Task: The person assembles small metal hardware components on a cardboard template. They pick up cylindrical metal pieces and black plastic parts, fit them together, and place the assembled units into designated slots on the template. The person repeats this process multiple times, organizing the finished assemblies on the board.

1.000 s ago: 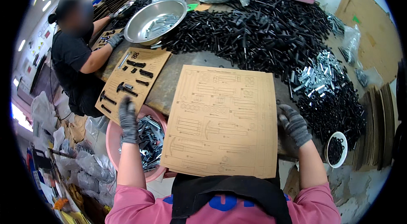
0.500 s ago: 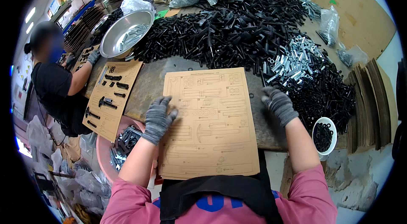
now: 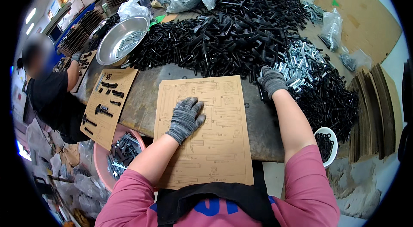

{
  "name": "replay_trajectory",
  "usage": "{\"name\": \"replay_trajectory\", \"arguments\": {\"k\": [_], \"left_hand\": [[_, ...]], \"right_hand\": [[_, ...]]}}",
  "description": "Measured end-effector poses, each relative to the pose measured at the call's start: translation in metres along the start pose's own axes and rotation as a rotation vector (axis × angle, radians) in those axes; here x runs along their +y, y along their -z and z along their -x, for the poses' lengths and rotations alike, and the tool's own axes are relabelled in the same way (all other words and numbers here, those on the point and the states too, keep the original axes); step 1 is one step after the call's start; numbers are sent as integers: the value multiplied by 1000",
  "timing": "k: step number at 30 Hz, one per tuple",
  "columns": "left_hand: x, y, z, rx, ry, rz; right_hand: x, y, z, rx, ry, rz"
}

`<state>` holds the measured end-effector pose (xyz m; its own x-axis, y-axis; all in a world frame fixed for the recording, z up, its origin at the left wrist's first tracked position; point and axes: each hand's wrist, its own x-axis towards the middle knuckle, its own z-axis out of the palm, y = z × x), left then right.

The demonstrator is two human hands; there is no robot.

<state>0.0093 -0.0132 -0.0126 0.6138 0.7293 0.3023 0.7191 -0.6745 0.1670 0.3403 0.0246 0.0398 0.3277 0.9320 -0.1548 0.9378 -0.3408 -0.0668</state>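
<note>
My left hand [image 3: 186,119], in a grey knit glove, lies open and flat on a brown cardboard sheet [image 3: 230,149] printed with outlines of bolts, nuts and tools. My right hand [image 3: 272,82], gloved alike, is at the near edge of the heap of black metal parts [image 3: 215,38], beside the shiny silver sleeves [image 3: 301,61]. Its fingers curl down among the dark pieces, and their tips are hidden; what they hold, if anything, I cannot make out.
To the left, a cardboard sheet [image 3: 107,106] carries black parts, above a pink tub [image 3: 101,162] of metal pieces. A steel bowl [image 3: 103,50] stands behind. At right are a white cup [image 3: 329,158] of black rings and upright cardboard [image 3: 374,111]. A co-worker [image 3: 51,85] works at left.
My left hand has moved right, from the sheet's left edge onto its middle. My right hand has moved forward and slightly left, to the edge of the heap. The sheet sits a little further left.
</note>
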Motion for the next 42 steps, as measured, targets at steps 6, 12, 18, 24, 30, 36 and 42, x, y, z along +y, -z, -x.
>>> {"name": "replay_trajectory", "arguments": {"k": [6, 12, 18, 24, 30, 36, 42], "left_hand": [[2, 2, 1, 14, 37, 4], [4, 3, -4, -19, 49, 22], [1, 4, 3, 3, 66, 8], [0, -1, 1, 29, 39, 36], [0, -2, 3, 42, 59, 52], [0, -3, 2, 22, 57, 46], [-1, -1, 2, 39, 42, 30]], "right_hand": [[-8, 1, -12, -37, -77, -40], [-3, -23, 1, 315, 134, 29], [-80, -5, 113, -158, 504, -303], [-98, -56, 165, 61, 824, -402], [-97, -61, 173, 79, 822, -336], [-103, -55, 173, 72, 801, -384], [-78, -33, 128, 205, 725, -500]]}}
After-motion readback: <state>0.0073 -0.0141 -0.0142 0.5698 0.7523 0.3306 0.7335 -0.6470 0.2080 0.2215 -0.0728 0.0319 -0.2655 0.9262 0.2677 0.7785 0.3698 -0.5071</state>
